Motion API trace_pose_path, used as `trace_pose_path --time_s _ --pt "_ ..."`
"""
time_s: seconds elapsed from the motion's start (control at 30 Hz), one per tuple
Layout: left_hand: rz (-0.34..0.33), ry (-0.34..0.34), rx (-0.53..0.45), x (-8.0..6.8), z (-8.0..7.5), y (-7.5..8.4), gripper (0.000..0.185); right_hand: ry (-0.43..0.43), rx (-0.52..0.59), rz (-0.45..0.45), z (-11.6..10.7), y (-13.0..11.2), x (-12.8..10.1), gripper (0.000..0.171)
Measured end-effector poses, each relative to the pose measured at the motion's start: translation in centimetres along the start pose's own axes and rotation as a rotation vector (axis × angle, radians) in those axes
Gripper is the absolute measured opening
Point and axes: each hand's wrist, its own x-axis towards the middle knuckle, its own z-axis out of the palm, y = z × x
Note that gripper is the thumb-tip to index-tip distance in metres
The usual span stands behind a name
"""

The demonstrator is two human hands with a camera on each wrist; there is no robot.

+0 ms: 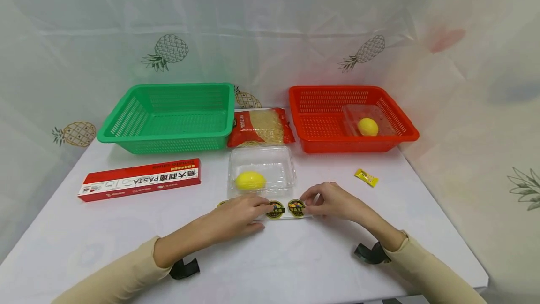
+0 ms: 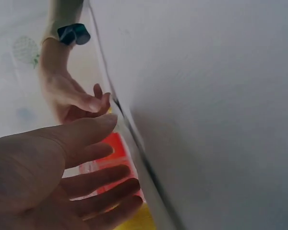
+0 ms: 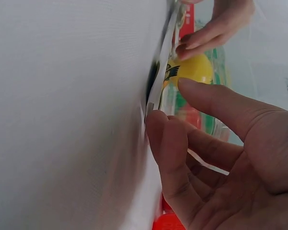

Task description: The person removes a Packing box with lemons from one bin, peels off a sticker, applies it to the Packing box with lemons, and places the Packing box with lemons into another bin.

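- A pale sheet (image 1: 270,18) hangs behind the table (image 1: 303,262) like a wall, creased and faintly glossy.
- Pineapple prints (image 1: 170,49) are scattered over it, some grey, some yellowish.
- Off to the right I see a blurred reddish patch (image 1: 448,40) and a bluish one.
- The tabletop is white.
- Soft light shines along the creases.

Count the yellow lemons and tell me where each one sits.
2: one lemon in the front clear container, the other lemon toward the back right, in the red basket.

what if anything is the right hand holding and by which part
The right hand touches the sticker strip at its right end; whether it grips is unclear.
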Motion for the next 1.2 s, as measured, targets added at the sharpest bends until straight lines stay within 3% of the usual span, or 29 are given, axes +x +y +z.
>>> trace_pose_path --time_s 0.3,0.67,0.9,1.2 --pt "-0.075 -0.068 -0.084 -0.6 0.5 -0.3 0.041 -0.042 -0.011 -0.01 0.3 -0.1 0.1 0.029" --pt "-0.075 -0.085 -0.164 -0.5 0.3 -0.6 0.044 -0.076 -0.027 -0.015 0.6 -0.5 0.4 0.03" --pt "-0.059 -0.08 -0.152 -0.6 0.2 -0.7 0.04 -0.054 -0.076 -0.123 0.4 -0.9 1.0 0.025" --pt "-0.074 -0.096 -0.186 -1.0 0.4 -0.7 0.04 -0.205 -0.034 -0.266 0.9 -0.7 2.3 0.024"
